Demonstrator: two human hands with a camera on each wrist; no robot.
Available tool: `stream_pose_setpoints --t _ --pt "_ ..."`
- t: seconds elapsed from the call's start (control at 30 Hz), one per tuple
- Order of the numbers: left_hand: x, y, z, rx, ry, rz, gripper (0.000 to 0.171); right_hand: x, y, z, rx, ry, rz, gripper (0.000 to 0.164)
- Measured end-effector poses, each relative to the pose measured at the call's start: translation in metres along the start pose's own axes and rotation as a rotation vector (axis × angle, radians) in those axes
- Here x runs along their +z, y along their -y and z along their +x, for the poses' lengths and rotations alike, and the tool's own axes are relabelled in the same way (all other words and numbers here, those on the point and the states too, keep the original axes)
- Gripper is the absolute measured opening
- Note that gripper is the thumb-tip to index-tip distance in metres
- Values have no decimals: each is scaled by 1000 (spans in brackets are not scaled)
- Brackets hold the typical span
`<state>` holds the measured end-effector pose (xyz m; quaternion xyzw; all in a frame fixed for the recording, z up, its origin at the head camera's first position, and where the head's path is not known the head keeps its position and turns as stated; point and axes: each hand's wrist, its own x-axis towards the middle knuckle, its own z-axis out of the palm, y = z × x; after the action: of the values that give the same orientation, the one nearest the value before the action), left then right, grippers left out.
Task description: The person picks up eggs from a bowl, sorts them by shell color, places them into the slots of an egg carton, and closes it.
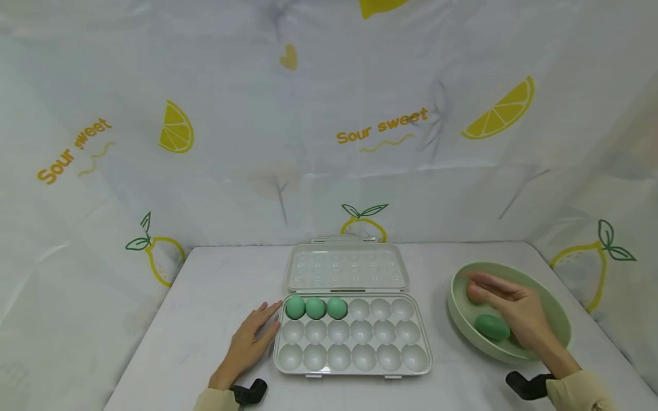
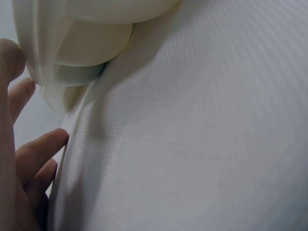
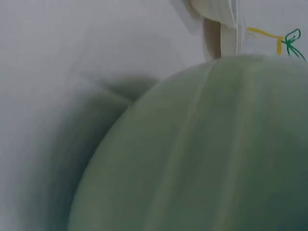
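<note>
A white egg box (image 1: 352,334) lies with its clear lid (image 1: 348,267) folded back. Three green eggs (image 1: 316,308) fill the left half of its far row. My left hand (image 1: 247,342) rests at the box's left side, fingers loosely extended, fingertips touching the rim; the left wrist view shows fingers (image 2: 41,149) beside the box wall. My right hand (image 1: 519,308), blurred, reaches into a pale green bowl (image 1: 557,319). A brownish egg-like thing (image 1: 474,295) shows at its fingertips; whether they pinch it is unclear. Below the palm lies a green egg (image 1: 492,327).
The white-covered table (image 1: 216,285) ends at a white cloth backdrop (image 1: 247,188) printed with lemons. In the right wrist view the bowl's outer wall (image 3: 163,159) covers much of the picture, hiding the right hand.
</note>
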<state>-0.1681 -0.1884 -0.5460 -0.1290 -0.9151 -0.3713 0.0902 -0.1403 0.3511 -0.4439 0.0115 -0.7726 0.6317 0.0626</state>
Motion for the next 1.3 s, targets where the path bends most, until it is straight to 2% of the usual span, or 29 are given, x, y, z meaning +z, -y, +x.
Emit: stream_pose_setpoints --t 0.1,0.23,0.47,0.73,0.87,1.1,1.3 --pt "0 0 0 -3 2 1 45 -15 -6 0 20 13 -82 41" --pt "0 -2 0 -9 3 -2 45 -29 -10 -3 36 57 -254 44" --pt "-1 -2 -1 -22 6 11 45 -45 -20 -6 8 205 -252 39" --pt "-1 -4 -1 -4 -14 3 45 -58 -28 3 12 395 -249 38" --pt "0 -5 -2 13 -26 15 44 -61 -30 7 8 452 -281 39" --pt "0 -7 -2 25 -36 18 44 -59 -37 11 -80 548 -341 39" --pt "0 -5 -1 30 -34 31 45 -57 -45 12 -134 581 -342 36"
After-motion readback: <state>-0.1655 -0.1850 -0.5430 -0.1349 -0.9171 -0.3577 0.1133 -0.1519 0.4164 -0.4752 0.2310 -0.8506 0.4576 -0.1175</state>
